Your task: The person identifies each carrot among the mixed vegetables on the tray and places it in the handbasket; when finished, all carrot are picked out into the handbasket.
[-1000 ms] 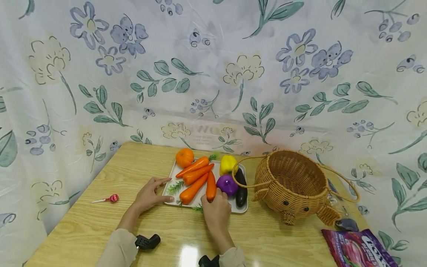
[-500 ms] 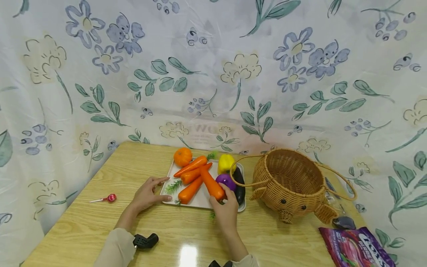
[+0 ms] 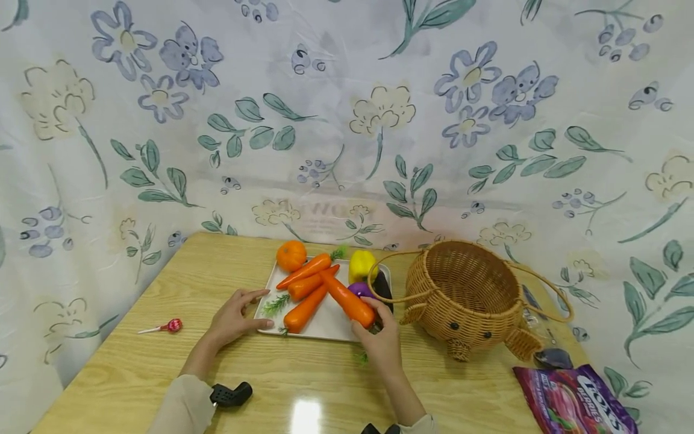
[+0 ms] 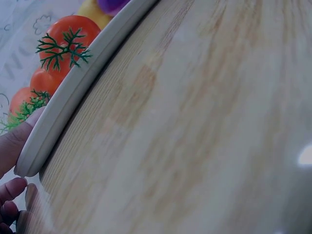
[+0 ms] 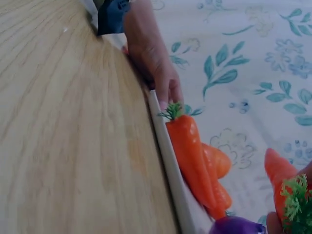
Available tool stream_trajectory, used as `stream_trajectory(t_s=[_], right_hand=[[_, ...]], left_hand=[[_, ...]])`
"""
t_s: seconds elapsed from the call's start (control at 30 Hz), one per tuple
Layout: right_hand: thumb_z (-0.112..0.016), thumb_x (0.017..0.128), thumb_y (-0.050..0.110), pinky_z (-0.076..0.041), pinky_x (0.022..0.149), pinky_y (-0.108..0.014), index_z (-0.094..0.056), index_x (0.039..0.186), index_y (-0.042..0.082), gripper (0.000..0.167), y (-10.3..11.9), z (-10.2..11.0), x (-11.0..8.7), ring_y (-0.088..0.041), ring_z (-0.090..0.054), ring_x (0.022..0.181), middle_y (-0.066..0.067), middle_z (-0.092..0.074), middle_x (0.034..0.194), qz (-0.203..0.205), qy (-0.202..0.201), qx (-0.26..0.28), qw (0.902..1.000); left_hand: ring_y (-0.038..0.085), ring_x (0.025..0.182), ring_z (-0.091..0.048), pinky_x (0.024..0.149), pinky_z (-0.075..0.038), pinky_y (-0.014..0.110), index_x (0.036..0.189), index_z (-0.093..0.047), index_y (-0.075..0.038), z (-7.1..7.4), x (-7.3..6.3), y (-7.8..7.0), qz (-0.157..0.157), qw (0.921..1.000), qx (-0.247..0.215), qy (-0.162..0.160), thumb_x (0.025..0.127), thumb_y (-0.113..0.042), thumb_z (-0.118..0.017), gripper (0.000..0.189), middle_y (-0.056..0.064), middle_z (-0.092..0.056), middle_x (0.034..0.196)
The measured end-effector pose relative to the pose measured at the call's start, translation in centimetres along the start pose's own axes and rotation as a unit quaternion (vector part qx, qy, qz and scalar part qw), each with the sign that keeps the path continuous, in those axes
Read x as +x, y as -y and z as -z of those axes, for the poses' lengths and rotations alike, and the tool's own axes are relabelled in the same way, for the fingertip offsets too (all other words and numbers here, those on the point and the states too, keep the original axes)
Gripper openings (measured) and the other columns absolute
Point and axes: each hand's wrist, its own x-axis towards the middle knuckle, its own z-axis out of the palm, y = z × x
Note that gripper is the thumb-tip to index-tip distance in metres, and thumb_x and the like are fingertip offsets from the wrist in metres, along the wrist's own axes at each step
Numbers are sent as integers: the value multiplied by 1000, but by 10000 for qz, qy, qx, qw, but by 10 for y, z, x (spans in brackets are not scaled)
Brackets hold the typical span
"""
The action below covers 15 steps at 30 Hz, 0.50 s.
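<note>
My left hand (image 3: pixel 233 319) holds the near left corner of a white tray (image 3: pixel 331 322); in the left wrist view its thumb (image 4: pixel 17 139) lies over the tray's rim. My right hand (image 3: pixel 382 340) grips an orange carrot (image 3: pixel 347 298) by its thick end. That carrot slants over the tray's right half, and its green top (image 5: pixel 297 200) shows in the right wrist view. Several things sit in the tray: more carrots (image 3: pixel 306 310), an orange pumpkin-like ball (image 3: pixel 291 256), a yellow bell pepper (image 3: pixel 362 266), a partly hidden purple onion-like ball (image 3: pixel 359 290) and a dark eggplant (image 3: pixel 382 286).
Right of the tray stands a wicker basket (image 3: pixel 461 313) with an animal face; its left handle (image 3: pixel 379 296) reaches over the tray's edge. A purple snack bag (image 3: pixel 575 398) lies at the table's right. A lollipop (image 3: pixel 173 326) rests at the left.
My right hand has lifted the carrot from the tray and carried it rightwards, tilting it over the purple ball. The left hand keeps its place on the tray's corner.
</note>
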Motion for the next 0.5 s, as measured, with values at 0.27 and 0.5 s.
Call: stream_trajectory(t_s=[0.27,0.5], right_hand=[[-75,81,-3,-48,89,-29,-66,124,8,46,14,30,11,-26,-57,109,-14,-61,129,430,926,50,9948],[-73,85,1,-50,87,-28,-63,128,5,44,30,62,23,-23,-59,106,-18,-60,129,547,1537,-64,9866]], left_hand=[[18,77,-36,65,-28,30,139,-59,-17,1,-2,1,-12,10000,-69,-33,74,-42,-85,75,4,-45,101],[18,77,-35,65,-27,30,139,-59,-17,0,-1,1,-35,9999,-104,-2,73,-42,-85,75,4,-44,99]])
